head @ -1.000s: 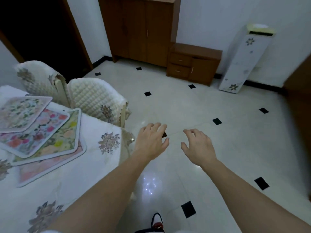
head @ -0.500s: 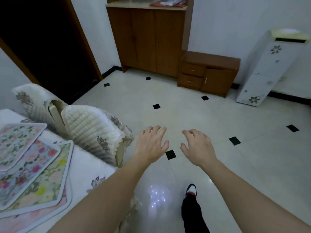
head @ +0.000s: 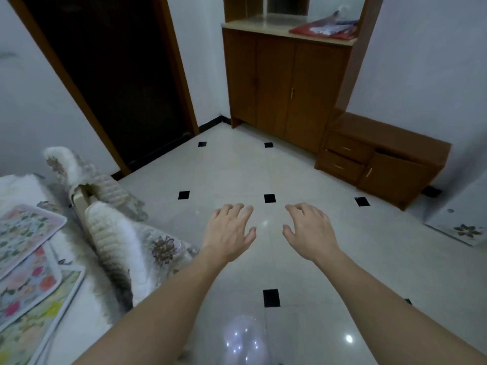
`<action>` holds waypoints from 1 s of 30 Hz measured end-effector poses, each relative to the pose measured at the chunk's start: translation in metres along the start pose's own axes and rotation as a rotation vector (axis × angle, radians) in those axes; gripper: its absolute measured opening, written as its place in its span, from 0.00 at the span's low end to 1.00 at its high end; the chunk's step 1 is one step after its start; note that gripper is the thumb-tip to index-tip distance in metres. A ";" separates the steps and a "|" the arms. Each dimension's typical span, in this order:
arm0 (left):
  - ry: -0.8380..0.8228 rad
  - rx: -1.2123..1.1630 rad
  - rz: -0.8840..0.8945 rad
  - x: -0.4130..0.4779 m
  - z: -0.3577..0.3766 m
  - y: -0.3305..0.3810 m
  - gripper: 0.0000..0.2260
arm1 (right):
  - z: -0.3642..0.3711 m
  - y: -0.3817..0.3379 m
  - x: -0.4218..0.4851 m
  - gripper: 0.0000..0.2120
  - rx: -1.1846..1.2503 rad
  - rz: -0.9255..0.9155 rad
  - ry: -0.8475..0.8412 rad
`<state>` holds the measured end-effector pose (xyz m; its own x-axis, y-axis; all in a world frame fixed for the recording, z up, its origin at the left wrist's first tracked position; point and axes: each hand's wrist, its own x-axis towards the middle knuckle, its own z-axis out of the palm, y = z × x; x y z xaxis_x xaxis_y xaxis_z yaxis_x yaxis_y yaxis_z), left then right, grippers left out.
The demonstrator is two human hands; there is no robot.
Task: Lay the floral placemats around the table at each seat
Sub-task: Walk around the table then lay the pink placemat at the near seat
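- Pink, green and blue floral placemats (head: 26,259) lie in a fanned, overlapping stack at the left edge of the view, on the white-clothed surface (head: 87,325). At least three are visible, and none is laid at a seat yet.
- Left hand (head: 229,233) and right hand (head: 311,233) are held out over the tiled floor (head: 237,167), well apart from the stack. Fingers (head: 237,210) are loosely spread and slightly curved and hold nothing.
- Handling, judged from appearance: the mats look thin and flat with a bound edge, so probably light and flexible rather than rigid.
- Recommended hold: pinch the exposed corner or free edge of the top mat and lift it clear. Sliding it may drag the mat beneath or ruck the cloth.
- Two chairs with quilted covers (head: 113,246) stand just beside the surface and mark the nearest seats.
- Containers: the tall cabinet (head: 284,83) and low drawer unit (head: 382,159) are closed, so their contents cannot be determined. A red item (head: 324,30) lies on the cabinet top.
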<state>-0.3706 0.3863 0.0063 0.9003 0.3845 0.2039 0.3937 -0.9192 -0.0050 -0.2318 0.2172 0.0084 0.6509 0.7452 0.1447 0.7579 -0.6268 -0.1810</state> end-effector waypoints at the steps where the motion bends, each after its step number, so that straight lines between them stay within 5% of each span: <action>1: -0.006 0.006 -0.021 0.007 0.002 -0.005 0.24 | 0.003 0.000 0.013 0.23 0.005 -0.025 -0.009; 14: -0.006 0.042 -0.272 0.111 0.057 -0.116 0.23 | 0.064 -0.039 0.209 0.23 0.011 -0.270 -0.135; 30: -0.017 0.025 -0.531 0.266 0.093 -0.350 0.22 | 0.130 -0.181 0.498 0.24 -0.032 -0.493 -0.213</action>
<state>-0.2516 0.8180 -0.0287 0.5788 0.7979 0.1686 0.8002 -0.5955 0.0713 -0.0508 0.7313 -0.0137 0.1967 0.9805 0.0035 0.9745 -0.1951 -0.1109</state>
